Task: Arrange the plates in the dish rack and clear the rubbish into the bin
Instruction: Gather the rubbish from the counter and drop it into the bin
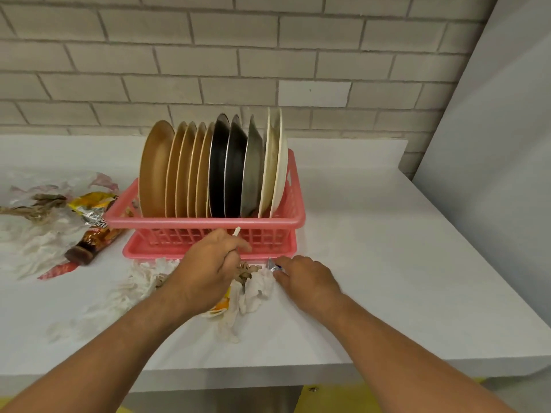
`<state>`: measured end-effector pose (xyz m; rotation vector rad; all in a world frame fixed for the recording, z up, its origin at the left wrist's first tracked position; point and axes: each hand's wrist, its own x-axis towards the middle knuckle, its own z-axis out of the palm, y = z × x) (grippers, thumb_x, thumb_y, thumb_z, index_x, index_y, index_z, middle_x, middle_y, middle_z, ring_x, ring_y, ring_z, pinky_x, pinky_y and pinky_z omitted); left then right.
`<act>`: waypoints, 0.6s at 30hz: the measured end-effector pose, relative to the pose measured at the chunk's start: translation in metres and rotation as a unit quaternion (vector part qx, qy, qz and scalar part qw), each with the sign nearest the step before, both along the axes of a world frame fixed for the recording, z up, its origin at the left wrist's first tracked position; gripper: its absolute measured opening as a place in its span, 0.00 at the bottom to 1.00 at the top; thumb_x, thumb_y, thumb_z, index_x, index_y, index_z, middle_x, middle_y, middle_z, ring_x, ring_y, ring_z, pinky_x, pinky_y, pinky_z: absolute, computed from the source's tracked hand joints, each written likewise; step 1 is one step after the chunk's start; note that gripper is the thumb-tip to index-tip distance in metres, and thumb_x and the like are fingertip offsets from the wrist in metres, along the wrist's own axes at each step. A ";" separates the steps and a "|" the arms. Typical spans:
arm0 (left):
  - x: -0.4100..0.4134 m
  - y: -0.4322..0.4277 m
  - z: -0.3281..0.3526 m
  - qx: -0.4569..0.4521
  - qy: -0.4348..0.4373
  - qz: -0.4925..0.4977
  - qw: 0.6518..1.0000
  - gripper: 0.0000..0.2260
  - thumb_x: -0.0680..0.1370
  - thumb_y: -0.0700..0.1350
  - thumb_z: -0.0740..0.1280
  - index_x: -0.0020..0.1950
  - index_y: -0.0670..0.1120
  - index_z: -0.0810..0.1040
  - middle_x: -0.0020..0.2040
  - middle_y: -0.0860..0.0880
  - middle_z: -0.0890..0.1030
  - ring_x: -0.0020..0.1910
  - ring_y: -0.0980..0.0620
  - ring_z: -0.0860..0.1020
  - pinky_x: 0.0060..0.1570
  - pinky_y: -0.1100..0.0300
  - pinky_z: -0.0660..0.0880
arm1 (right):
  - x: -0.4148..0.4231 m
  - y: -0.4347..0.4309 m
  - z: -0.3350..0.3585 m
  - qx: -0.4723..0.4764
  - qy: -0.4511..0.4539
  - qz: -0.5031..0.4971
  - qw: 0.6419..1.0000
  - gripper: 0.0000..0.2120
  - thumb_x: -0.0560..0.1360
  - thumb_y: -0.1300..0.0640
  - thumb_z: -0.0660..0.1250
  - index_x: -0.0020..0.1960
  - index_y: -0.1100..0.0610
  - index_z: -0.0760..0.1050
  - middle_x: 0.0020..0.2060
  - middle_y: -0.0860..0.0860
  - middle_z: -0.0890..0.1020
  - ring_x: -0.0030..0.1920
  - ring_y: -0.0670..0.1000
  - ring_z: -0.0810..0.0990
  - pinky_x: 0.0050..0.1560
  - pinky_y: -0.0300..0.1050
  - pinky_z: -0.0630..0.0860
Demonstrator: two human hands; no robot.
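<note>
A pink dish rack point(205, 223) stands on the white counter with several plates point(214, 171) upright in it: brown ones at the left, dark and grey ones in the middle, cream ones at the right. In front of the rack, my left hand point(205, 271) grips a bunch of rubbish, with a thin white stick point(236, 231) poking up from the fist. Crumpled white tissues point(256, 289) and brown scraps lie under it. My right hand point(304, 278) pinches a small silver wrapper point(272, 265) beside the tissues.
More rubbish lies at the left of the counter point(372, 263): a brown bottle point(82, 253), a yellow snack wrapper point(94, 205), clear plastic, brown scraps and white tissues point(32, 245). A brick wall stands behind. The counter's front edge is near me. No bin is in view.
</note>
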<state>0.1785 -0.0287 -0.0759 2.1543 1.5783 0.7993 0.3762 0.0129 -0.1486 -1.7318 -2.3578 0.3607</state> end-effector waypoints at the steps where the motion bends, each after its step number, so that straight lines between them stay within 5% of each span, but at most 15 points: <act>1: -0.005 -0.001 0.000 0.000 -0.019 0.012 1.000 0.13 0.80 0.40 0.56 0.51 0.52 0.78 0.45 0.56 0.74 0.47 0.61 0.73 0.43 0.71 0.67 | -0.001 0.000 -0.001 -0.004 -0.007 -0.002 1.000 0.14 0.81 0.47 0.53 0.60 0.49 0.72 0.51 0.53 0.79 0.49 0.57 0.78 0.44 0.47 0.72; 6: -0.021 0.001 -0.001 0.063 -0.005 0.043 0.997 0.12 0.77 0.55 0.62 0.35 0.54 0.72 0.35 0.56 0.74 0.37 0.59 0.73 0.33 0.66 0.63 | 0.005 -0.006 0.004 -0.043 0.018 -0.057 0.997 0.10 0.81 0.50 0.52 0.46 0.53 0.67 0.48 0.53 0.77 0.47 0.57 0.76 0.43 0.46 0.67; 12: -0.029 0.010 0.002 0.065 -0.024 0.041 0.997 0.19 0.71 0.66 0.57 0.31 0.54 0.71 0.28 0.57 0.74 0.30 0.60 0.73 0.29 0.65 0.62 | 0.027 -0.022 0.017 -0.060 0.073 -0.162 0.982 0.11 0.81 0.51 0.56 0.44 0.57 0.67 0.44 0.54 0.78 0.44 0.57 0.76 0.42 0.46 0.70; 16: -0.034 0.015 -0.002 0.040 -0.058 -0.007 0.997 0.14 0.75 0.62 0.59 0.44 0.57 0.80 0.37 0.62 0.79 0.40 0.65 0.77 0.37 0.65 0.71 | 0.032 -0.032 0.015 -0.024 0.157 -0.222 0.962 0.02 0.78 0.59 0.59 0.47 0.56 0.69 0.39 0.50 0.77 0.35 0.49 0.74 0.31 0.38 0.68; 18: -0.038 0.016 -0.004 0.033 -0.061 -0.026 0.997 0.14 0.77 0.58 0.60 0.53 0.54 0.81 0.44 0.62 0.80 0.44 0.63 0.77 0.45 0.62 0.75 | 0.028 -0.036 0.015 -0.028 0.187 -0.237 0.953 0.06 0.79 0.61 0.57 0.53 0.54 0.69 0.39 0.47 0.76 0.37 0.46 0.74 0.32 0.35 0.67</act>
